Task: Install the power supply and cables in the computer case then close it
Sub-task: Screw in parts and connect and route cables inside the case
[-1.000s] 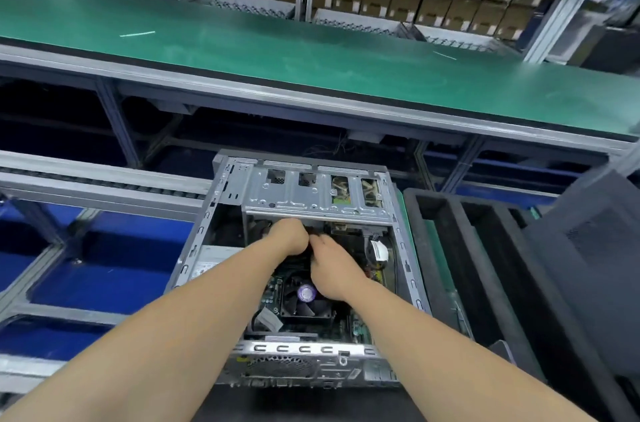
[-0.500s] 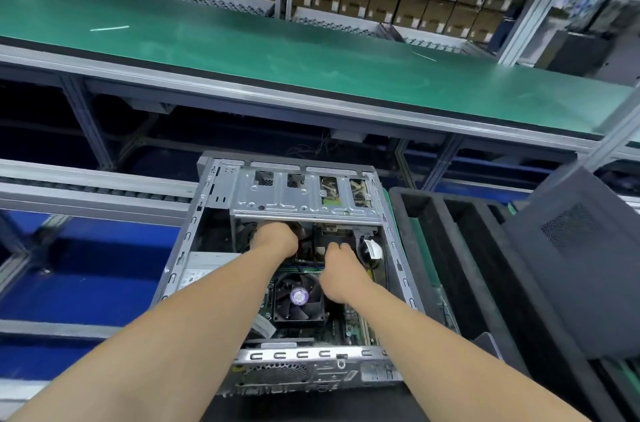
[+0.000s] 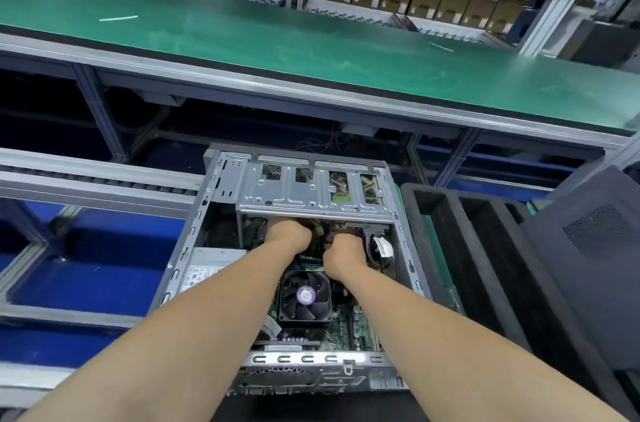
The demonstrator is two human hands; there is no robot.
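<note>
Head view. Open grey sheet-metal computer case (image 3: 311, 359) sits at centre. Silver boxed power supply (image 3: 211, 266) lies inside, against the case's left wall. Left hand (image 3: 289, 236) and right hand (image 3: 344, 250) both reach in under the silver perforated drive cage (image 3: 311, 195), on the far side of the black cooler fan (image 3: 305, 295). Fingers curl down among dark cables (image 3: 256, 231). Fingertips are hidden, so I cannot tell what either grip holds, if anything. Black foam tray (image 3: 436, 214) stands just right of the case.

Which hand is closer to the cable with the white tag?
Right. The right hand is just left of the white-tagged cable; the left hand is farther left.
</note>
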